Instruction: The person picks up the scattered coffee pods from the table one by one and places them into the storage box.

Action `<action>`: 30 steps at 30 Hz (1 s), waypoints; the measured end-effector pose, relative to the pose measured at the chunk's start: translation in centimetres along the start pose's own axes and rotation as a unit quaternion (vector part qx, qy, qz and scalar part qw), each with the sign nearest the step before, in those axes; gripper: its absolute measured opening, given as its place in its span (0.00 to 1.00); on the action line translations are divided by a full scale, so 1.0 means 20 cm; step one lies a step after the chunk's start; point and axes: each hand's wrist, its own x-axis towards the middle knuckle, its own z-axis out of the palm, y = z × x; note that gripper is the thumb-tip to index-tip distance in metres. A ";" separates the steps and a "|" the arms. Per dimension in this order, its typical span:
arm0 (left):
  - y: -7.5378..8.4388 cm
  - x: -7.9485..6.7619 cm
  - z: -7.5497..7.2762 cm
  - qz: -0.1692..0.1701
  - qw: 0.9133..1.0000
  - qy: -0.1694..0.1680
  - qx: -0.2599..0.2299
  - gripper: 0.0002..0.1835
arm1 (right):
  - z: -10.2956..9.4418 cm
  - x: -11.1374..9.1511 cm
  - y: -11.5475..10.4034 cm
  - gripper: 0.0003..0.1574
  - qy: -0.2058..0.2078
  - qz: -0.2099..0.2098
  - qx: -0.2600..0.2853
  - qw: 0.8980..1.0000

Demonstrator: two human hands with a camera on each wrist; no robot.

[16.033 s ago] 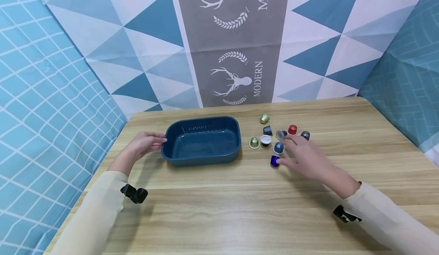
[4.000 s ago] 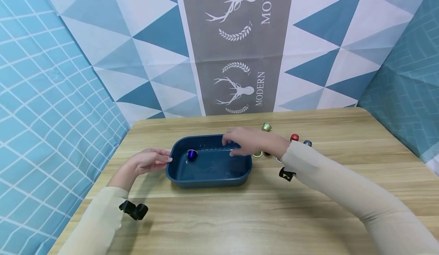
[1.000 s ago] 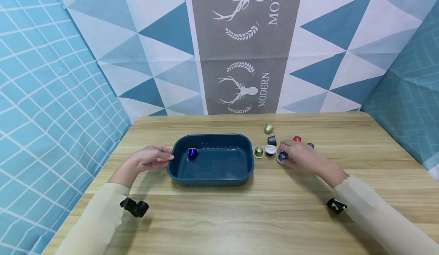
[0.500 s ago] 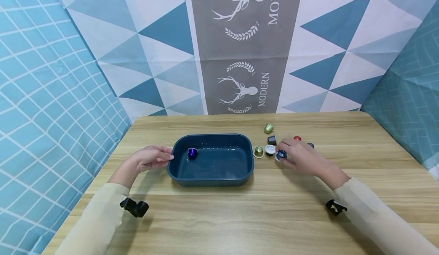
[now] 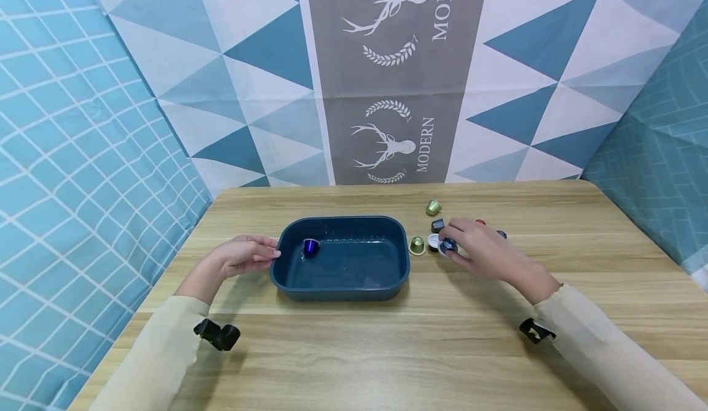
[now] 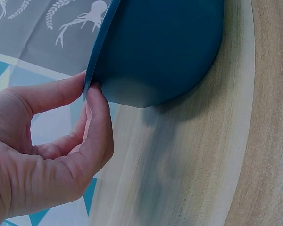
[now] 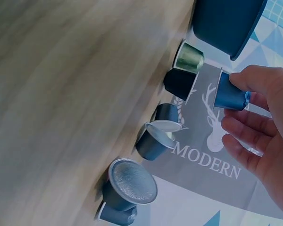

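My left hand [image 5: 243,255] pinches the rim of a dark blue rectangular tub [image 5: 340,294] at its left end; in the left wrist view, thumb and finger lie on either side of that rim [image 6: 98,52]. A shiny violet-blue coffee capsule [image 5: 311,247] lies inside the tub, towards the left. Right of the tub, my right hand [image 5: 480,248] pinches a blue coffee capsule [image 7: 230,94] between thumb and fingers. In the right wrist view it is held off the table, beside a green capsule [image 7: 189,58] and a black one with a pale lid [image 7: 177,84].
Other capsules stand or lie by my right hand: a green one [image 5: 417,245], a white-lidded one [image 5: 434,241], a dark one [image 5: 437,225] and a tipped green one [image 5: 433,207]. A red one [image 5: 480,221] is mostly hidden behind the hand. Patterned cloth [image 5: 387,79] hangs behind the wooden table [image 5: 354,349].
Earlier the violet-blue capsule lay on the table; now it is in the tub. My right hand came back from over the tub, took the blue capsule and has moved slightly left with it.
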 end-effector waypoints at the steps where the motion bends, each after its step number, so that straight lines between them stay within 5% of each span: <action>1: 0.00 0.00 0.00 -0.001 1.000 0.001 -0.001 0.25 | 0.00 0.01 0.00 0.17 0.001 -0.001 0.000 1.000; 30: 0.00 0.01 -0.01 -0.008 1.000 0.012 0.004 0.21 | -0.04 0.13 -0.05 0.14 0.013 -0.031 0.009 0.999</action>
